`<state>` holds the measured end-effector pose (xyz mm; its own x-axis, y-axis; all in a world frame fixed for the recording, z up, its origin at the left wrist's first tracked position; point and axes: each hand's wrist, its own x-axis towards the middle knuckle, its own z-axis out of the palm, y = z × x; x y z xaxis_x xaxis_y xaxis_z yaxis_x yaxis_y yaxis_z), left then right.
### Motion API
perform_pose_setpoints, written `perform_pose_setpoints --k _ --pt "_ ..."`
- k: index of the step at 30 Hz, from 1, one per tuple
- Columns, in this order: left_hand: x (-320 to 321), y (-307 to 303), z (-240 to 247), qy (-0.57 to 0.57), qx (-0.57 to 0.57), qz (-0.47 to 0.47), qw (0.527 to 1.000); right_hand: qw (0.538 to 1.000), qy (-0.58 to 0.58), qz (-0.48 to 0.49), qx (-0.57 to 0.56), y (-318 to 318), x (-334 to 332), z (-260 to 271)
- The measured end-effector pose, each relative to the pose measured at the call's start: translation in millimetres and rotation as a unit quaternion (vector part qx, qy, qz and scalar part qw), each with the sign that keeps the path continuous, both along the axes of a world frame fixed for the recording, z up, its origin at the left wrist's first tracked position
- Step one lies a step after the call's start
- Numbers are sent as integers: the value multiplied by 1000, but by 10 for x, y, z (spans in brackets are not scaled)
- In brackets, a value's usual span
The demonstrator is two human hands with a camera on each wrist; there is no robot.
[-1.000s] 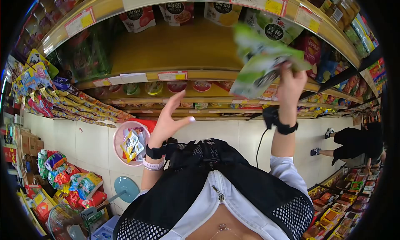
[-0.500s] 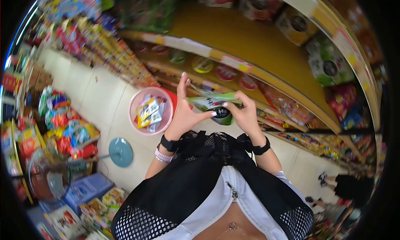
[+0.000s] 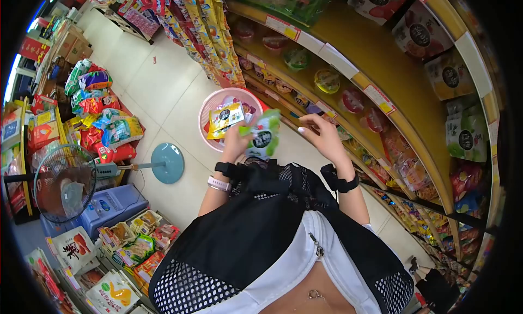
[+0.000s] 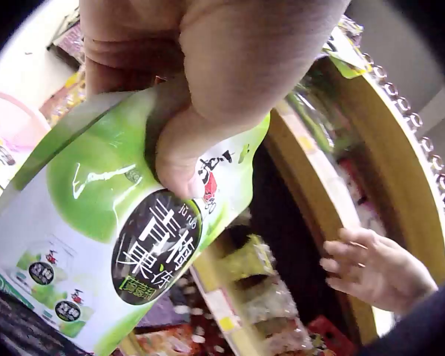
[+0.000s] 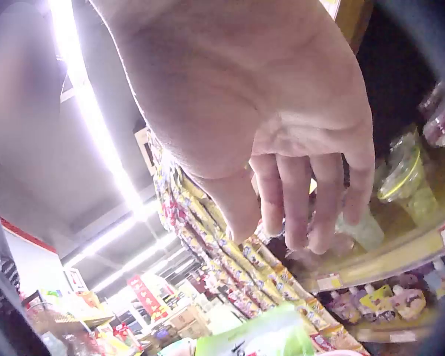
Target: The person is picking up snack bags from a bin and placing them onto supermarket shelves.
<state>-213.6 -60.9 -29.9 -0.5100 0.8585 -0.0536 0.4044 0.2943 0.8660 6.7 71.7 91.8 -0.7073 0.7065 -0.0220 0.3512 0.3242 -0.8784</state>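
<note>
My left hand (image 3: 236,144) grips a green and white jelly pouch (image 3: 263,135) by its top edge, the thumb lying across its printed front in the left wrist view. That pouch (image 4: 96,222) has a black oval label and green fruit pictures. In the head view it overlaps the near rim of a pink basket (image 3: 205,115) holding several packets, a yellow and white pouch (image 3: 225,119) on top. To the right of the pouch, my right hand (image 3: 322,137) is in the air with loosely bent fingers and nothing in them, near the shelf front.
Curved shelves (image 3: 376,68) with jelly cups and pouches run along the right. Hanging snack packets (image 3: 210,30) stand beyond the basket. On the left are a fan (image 3: 65,177) with a round blue base (image 3: 168,163) and a pile of bagged goods (image 3: 106,109).
The pouch came down from the upper shelf in my right hand, passed to my left, and now hangs beside the basket. My right hand has let go. The view has turned left.
</note>
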Motion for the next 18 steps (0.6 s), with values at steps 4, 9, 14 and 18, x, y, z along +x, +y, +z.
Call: perform_pose_setpoints --k 4,9,14,18 --pt "-584 -114 -564 -98 -39 114 988 995 -2 -63 -74 51 126 -74" --pt "-913 29 -765 -195 -34 179 964 984 -5 -157 -86 49 536 -324" --pt "-1180 364 -1157 -393 -64 235 887 955 4 -281 -95 -125 915 -363" --pt "-1276 470 -1545 -380 -68 258 886 930 28 -347 -116 -268 1109 -442"
